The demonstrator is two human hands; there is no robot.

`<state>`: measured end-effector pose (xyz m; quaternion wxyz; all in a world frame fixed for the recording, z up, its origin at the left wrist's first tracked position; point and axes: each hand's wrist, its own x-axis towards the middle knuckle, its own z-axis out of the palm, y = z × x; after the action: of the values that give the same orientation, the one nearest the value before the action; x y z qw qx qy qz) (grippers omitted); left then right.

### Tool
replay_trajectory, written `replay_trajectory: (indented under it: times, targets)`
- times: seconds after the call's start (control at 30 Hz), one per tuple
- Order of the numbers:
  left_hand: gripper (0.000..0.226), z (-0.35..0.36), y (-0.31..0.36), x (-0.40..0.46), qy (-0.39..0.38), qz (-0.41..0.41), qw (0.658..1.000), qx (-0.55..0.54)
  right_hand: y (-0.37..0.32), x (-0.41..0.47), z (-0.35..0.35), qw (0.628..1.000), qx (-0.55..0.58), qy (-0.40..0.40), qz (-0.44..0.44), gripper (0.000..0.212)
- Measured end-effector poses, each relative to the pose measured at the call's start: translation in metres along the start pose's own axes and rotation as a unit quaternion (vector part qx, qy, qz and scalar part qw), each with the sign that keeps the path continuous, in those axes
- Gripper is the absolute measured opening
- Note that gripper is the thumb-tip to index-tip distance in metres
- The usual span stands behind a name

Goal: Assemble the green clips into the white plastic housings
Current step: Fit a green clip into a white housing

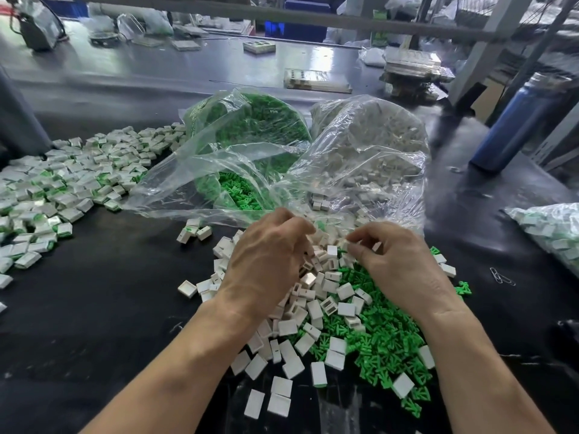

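Note:
A heap of loose white housings [316,311] lies in front of me on the black table, with a heap of loose green clips [385,343] to its right. My left hand [269,255] is curled over the top of the white heap; what its fingers hold is hidden. My right hand [394,261] hovers beside it, thumb and forefinger pinching a small white piece [346,244]. Behind the hands stand an opened clear bag of green clips [250,133] and a clear bag of white housings [369,145].
Assembled white-and-green pieces [62,183] spread over the left of the table. Another filled bag [551,227] sits at the right edge, paper clips [501,275] near it. A blue bottle [520,120] stands back right. Trays and bags lie on the far bench.

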<state>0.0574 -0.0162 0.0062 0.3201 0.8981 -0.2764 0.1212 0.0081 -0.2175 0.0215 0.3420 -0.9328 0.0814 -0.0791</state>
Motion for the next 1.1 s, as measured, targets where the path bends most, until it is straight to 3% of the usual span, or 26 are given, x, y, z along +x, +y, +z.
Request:
replay_trajectory:
  times: [0.17,0.27,0.4,0.6,0.73,0.93,1.1]
  targets:
    - [0.022,-0.006,-0.003,-0.002,0.021,-0.035,0.998,-0.051,-0.001,-0.001,-0.002,0.998,0.060,0.010,0.003,0.023]
    - [0.018,-0.010,-0.005,-0.005,0.029,-0.052,0.994,-0.089,0.001,-0.001,-0.012,0.998,0.062,0.004,0.018,0.004]
    - [0.018,-0.013,-0.006,-0.009,0.034,-0.055,0.994,-0.089,0.002,-0.004,-0.030,0.993,0.049,-0.100,0.051,0.028]
    - [0.020,-0.014,-0.008,-0.010,0.036,-0.056,0.991,-0.112,-0.002,-0.004,-0.013,0.991,-0.023,-0.117,0.064,0.018]
    - [0.018,-0.015,-0.006,-0.011,0.062,-0.070,0.978,-0.186,0.003,-0.002,-0.011,0.992,-0.002,-0.110,0.063,0.012]
    - [0.033,-0.016,-0.002,-0.007,0.056,-0.110,0.935,-0.333,0.006,0.000,-0.011,0.987,0.155,-0.053,-0.002,0.010]
    - [0.036,-0.013,-0.002,-0.004,0.042,-0.120,0.885,-0.448,-0.004,-0.001,-0.002,0.928,0.372,-0.019,-0.032,0.011]
